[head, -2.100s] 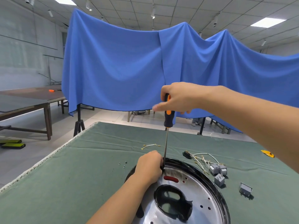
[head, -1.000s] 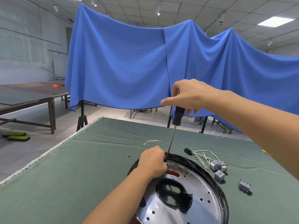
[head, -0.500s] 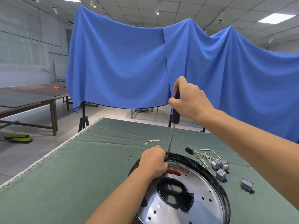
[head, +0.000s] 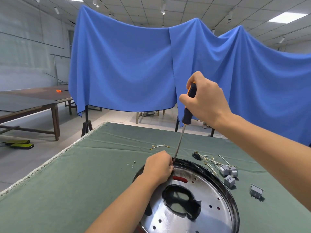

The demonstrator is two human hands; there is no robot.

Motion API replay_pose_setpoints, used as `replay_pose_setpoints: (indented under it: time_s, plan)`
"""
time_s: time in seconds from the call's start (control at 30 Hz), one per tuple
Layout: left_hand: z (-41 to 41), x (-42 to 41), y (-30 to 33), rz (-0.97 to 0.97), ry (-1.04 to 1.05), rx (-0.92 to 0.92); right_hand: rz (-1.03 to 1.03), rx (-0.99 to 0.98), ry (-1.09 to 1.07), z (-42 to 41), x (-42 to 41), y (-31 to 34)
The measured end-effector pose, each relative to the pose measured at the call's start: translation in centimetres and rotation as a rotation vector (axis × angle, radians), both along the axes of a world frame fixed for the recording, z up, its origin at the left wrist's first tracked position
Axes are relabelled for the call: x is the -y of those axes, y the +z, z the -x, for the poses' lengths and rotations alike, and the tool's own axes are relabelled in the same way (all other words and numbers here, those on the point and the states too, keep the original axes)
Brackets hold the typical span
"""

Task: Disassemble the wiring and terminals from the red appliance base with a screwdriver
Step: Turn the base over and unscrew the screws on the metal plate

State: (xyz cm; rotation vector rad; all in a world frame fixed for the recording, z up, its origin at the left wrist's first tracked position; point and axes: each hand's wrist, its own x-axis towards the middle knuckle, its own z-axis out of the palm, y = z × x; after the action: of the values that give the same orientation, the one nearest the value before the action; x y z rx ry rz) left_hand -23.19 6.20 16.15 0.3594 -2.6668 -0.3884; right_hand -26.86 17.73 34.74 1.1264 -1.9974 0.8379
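Now right hand (head: 204,100) gripping screwdriver (head: 188,109), left hand (head: 159,167) steadying

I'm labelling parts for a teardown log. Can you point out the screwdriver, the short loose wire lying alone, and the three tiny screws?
Black-and-orange-handled screwdriver (head: 188,113): head view, on the lower handle.
Short white wire with brass terminals (head: 159,146): head view, mid-length.
Three tiny loose screws (head: 132,166): head view, nearest screw.

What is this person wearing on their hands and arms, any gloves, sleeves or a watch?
Nothing shows. The left hand and right hand are bare, without gloves or rings in view. Both forearms are uncovered as far as the picture reaches, with no sleeve, watch or wristband at either wrist.
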Motion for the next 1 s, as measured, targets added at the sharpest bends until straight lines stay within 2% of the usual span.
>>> replay_pose_setpoints:
  time_s: [0.2,0.33,0.43,0.53,0.6,0.73,0.9,1.0]
  plan:
    - [0.0,-0.2,0.2,-0.073,0.042,-0.018,0.140,-0.087,0.016,0.3,-1.0,-0.3]
    - [0.0,-0.4,0.7,-0.252,0.104,-0.106,0.163,-0.134,0.024,0.4,-1.3,-1.6]
    - [-0.1,-0.5,1.2,-0.404,0.122,-0.245,0.146,-0.081,0.012,0.5,-1.5,-3.5]
    - [-0.3,-0.4,2.3,-0.445,0.181,-0.501,0.137,0.040,0.009,0.6,-1.6,-7.0]
    - [-0.3,-0.4,3.1,-0.485,0.189,-0.601,0.144,0.120,-0.003,0.5,-1.6,-9.7]
    - [-0.9,-0.2,4.0,-0.620,0.175,-0.585,0.098,0.177,-0.010,0.2,-2.0,-13.9]
    - [-2.4,1.8,4.5,-0.856,0.074,-0.554,-0.003,0.212,0.018,-0.2,-1.9,-15.9]
    - [-3.9,3.2,3.7,-0.933,0.079,-0.498,-0.092,0.276,0.018,-0.3,-1.9,-16.8]
